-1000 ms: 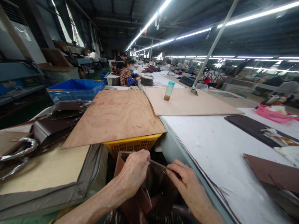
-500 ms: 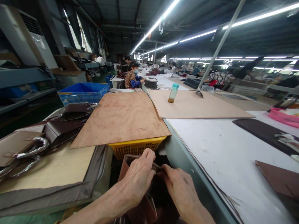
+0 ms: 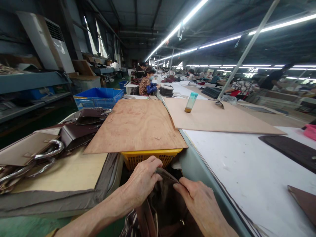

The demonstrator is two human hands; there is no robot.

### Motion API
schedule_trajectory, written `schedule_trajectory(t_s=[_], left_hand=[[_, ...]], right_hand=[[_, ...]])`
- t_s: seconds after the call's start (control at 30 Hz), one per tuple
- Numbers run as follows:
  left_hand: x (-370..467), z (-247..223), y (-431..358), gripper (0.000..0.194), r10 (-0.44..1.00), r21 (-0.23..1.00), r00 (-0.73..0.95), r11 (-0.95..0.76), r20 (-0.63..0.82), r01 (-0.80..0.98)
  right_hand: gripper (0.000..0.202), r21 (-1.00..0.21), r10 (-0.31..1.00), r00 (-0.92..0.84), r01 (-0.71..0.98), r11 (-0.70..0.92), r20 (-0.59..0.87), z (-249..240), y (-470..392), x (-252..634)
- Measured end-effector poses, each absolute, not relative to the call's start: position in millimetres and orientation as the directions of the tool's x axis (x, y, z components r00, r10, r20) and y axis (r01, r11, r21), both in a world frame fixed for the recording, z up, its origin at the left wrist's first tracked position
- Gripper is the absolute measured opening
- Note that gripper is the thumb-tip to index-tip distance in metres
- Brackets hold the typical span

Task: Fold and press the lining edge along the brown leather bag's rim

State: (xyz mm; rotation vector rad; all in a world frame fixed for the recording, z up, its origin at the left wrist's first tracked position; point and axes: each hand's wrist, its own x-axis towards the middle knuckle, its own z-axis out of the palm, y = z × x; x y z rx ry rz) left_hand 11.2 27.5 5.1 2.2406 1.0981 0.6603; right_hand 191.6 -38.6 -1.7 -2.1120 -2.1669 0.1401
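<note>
The left hand and the right hand both pinched the edge of a brown piece, low beside the white table. The step seemed to be working along this edge; the next move probably called for an even grip. A bottle was on a pale board; beyond, a co-worker sat under long lamps.

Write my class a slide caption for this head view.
Left hand and right hand hold the edge of a dark brown piece near a yellow basket topped by a wooden board.
</note>
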Motion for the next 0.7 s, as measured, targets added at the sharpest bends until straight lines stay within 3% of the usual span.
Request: schedule_trajectory(t_s=[0.2,0.43,0.7], left_hand=[[16.3,10.4,32.6,0.024,0.854,0.656,0.513,-0.438,0.089,0.615],[26.8,20.1,34.3,0.022,0.843,0.589,0.538,-0.434,-0.002,0.682],[31.4,13.6,34.3,0.018,0.868,0.582,0.496,-0.422,0.036,0.696]], right_hand=[[0.029,-0.096,0.999,-0.033,0.995,0.036,0.036,-6.0,-39.3,191.6],[0.032,-0.146,0.997,-0.043,0.988,0.053,0.07,-10.6,-40.1,194.5],[0.031,-0.167,0.999,-0.022,0.985,0.029,0.047,-10.2,-41.9,195.9]])
